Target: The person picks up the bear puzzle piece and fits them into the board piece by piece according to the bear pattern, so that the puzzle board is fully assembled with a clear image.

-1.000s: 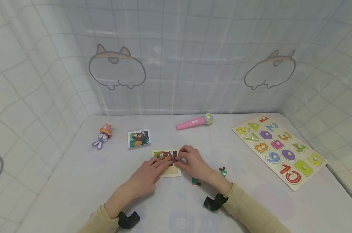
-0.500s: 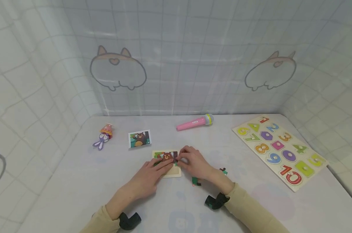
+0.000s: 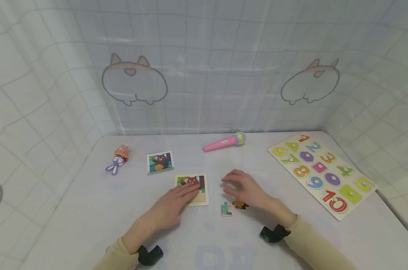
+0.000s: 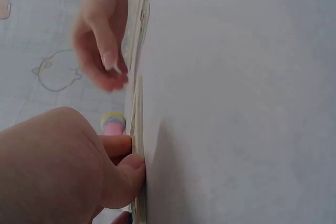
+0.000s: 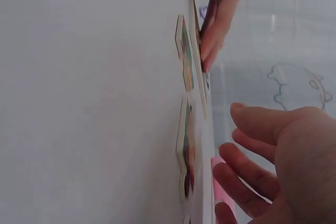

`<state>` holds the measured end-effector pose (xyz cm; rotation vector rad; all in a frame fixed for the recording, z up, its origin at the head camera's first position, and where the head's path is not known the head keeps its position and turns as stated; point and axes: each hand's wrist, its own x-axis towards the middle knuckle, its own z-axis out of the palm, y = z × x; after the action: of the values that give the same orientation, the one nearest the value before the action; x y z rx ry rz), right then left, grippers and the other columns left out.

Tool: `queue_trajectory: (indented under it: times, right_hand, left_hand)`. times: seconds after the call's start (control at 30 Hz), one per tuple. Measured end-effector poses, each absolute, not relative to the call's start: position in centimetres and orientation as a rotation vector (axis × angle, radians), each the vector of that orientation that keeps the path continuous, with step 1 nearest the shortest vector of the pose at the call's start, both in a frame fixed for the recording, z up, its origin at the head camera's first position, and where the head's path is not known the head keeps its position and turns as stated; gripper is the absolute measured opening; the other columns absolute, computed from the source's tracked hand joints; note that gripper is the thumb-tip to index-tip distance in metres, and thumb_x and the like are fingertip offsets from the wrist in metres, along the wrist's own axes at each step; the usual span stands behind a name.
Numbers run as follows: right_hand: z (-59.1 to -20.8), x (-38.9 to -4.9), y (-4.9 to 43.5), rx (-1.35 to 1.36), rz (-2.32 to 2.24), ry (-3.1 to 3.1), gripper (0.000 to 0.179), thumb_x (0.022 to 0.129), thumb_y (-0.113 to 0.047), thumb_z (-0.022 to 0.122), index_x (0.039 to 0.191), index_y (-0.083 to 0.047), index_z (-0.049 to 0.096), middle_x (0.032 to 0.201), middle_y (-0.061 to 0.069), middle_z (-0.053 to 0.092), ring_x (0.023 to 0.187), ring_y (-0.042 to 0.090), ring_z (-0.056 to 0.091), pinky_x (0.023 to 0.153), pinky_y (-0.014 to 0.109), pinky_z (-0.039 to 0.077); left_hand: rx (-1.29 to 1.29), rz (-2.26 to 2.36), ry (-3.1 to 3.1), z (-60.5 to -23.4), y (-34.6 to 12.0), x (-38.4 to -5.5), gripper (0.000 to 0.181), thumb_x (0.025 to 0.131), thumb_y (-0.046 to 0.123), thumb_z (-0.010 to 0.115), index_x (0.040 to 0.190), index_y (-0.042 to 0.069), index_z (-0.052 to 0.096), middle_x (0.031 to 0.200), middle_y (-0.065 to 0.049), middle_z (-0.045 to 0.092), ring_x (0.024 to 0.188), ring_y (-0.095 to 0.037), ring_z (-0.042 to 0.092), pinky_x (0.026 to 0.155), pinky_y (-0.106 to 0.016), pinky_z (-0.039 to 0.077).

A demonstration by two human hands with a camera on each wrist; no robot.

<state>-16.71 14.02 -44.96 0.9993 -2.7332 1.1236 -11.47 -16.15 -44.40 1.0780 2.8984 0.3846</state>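
Overall, a pale gridded curtain (image 3: 204, 71) stands behind a white table (image 3: 72, 228). On the table's right lies the number board (image 3: 350, 207), set aslant. The left hand (image 3: 168, 206) lays straight fingers over the tray (image 3: 204, 199), its thumb against the tray's edge. The right hand (image 3: 247, 189) hangs apart from the tray, to its right, with loosely bent fingers and a wide gap to the thumb. The tray sits flat near the table's middle, bear picture along its top, bare wood at lower right. Beyond it lie a pink mic (image 3: 224, 143), a bear card (image 3: 160, 161) and, farther left, a purple toy (image 3: 116, 161). Smallest are the orange piece (image 3: 239, 205), just by the right hand, and the teal piece (image 3: 226, 209), left of it.
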Motion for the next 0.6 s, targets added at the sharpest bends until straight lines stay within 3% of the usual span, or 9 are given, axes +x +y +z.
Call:
queue_trajectory:
  times: [0.4, 0.6]
  right_hand:
    - [-45.4, -15.8, 17.3, 0.968, 1.168, -2.66, 0.025, 0.086, -0.021, 0.081, 0.11, -0.016, 0.075, 0.109, -0.007, 0.064, 0.105, 0.012, 0.058, 0.093, 0.035, 0.052]
    - [-45.6, -15.7, 17.3, 0.982, 1.184, -2.737, 0.02, 0.086, -0.029, 0.081, 0.104, -0.024, 0.075, 0.107, -0.013, 0.062, 0.105, 0.009, 0.054, 0.094, 0.036, 0.047]
  left_hand:
    - [1.085, 0.41, 2.906, -44.5, -16.2, -11.5, 0.065, 0.088, -0.006, 0.054, 0.15, 0.011, 0.045, 0.159, -0.003, 0.04, 0.147, -0.026, 0.036, 0.12, -0.048, 0.032]
    - [1.113, 0.409, 2.919, -44.5, -16.1, -11.4, 0.062, 0.09, -0.005, 0.053, 0.15, 0.01, 0.045, 0.158, -0.004, 0.041, 0.146, -0.027, 0.036, 0.119, -0.049, 0.033]
